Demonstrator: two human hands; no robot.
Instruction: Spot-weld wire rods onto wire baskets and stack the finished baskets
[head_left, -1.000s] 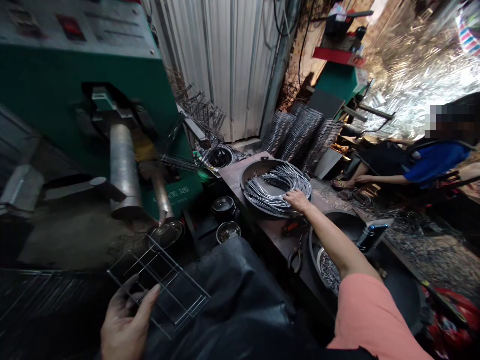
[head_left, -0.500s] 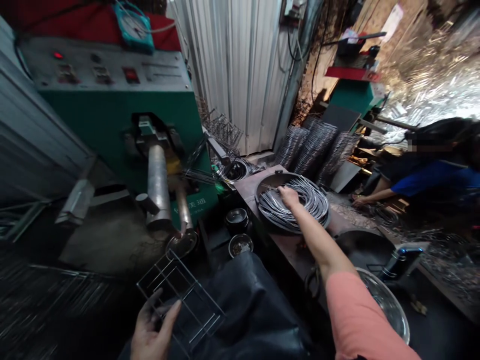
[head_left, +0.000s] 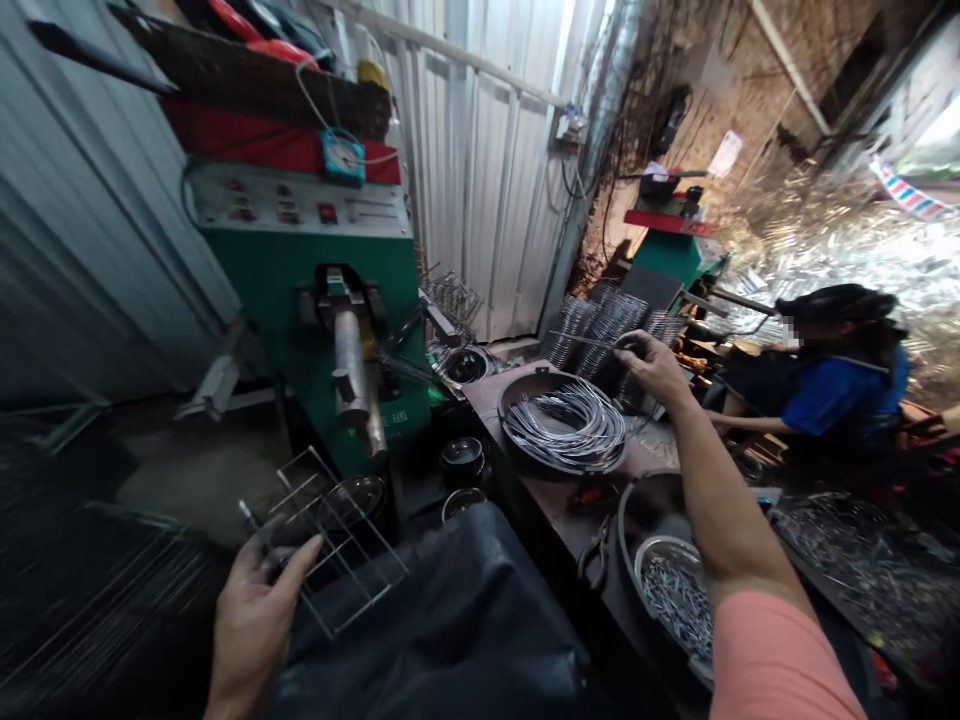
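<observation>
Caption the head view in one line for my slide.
Left hand holds a wire rack; right hand holds a wire above a coil-filled pan.

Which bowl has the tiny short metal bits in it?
The steel bowl at the lower right, inside a dark pan. It holds short metal pieces; the wide black pan beyond it holds long curved wires.

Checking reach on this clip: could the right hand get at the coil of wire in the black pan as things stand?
Probably yes: the right hand is just beyond the black pan and its coil of wire, with nothing between them, though its fingers pinch a thin wire.
</observation>
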